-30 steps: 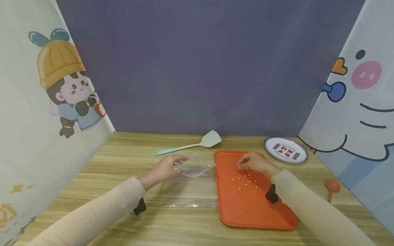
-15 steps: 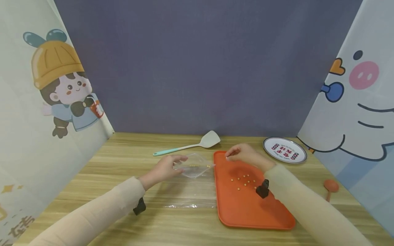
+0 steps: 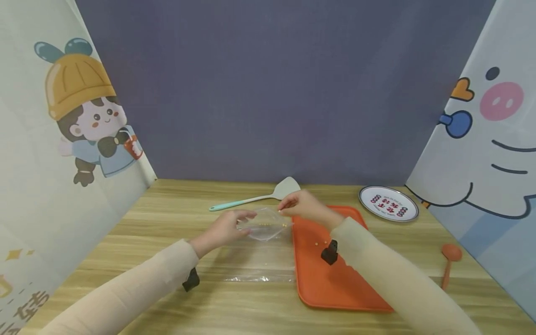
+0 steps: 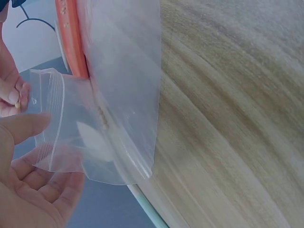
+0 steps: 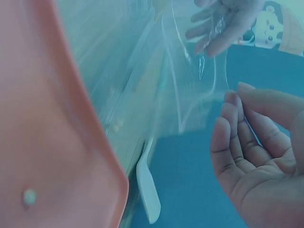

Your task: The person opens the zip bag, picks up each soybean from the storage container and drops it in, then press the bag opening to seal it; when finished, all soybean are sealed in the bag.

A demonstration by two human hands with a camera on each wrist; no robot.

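My left hand (image 3: 221, 232) holds a clear zip bag (image 3: 259, 263) near its mouth, thumb and fingers spread so the mouth gapes. In the left wrist view, the zip strip of the bag (image 4: 59, 107) runs between the thumb and the curled fingers. Several small yellow beans (image 3: 264, 225) show through the plastic. Right at the mouth's far corner, my right hand (image 3: 304, 208) pinches one small bean (image 4: 18, 105) between thumb and fingertips. Below its forearm lies an orange tray (image 3: 307, 288) with loose beans (image 3: 317, 244), most of them hidden by the sleeve.
Behind the bag lies a spatula (image 3: 286, 188) with a mint handle. A white oval plate (image 3: 388, 204) with red print sits at the back right. Near the right table edge is an orange spoon (image 3: 452, 252). A dark cloth wall closes off the back.
My right hand has swung left from over the tray to the bag's mouth, carrying the bean. The left hand and the bag have stayed in place.
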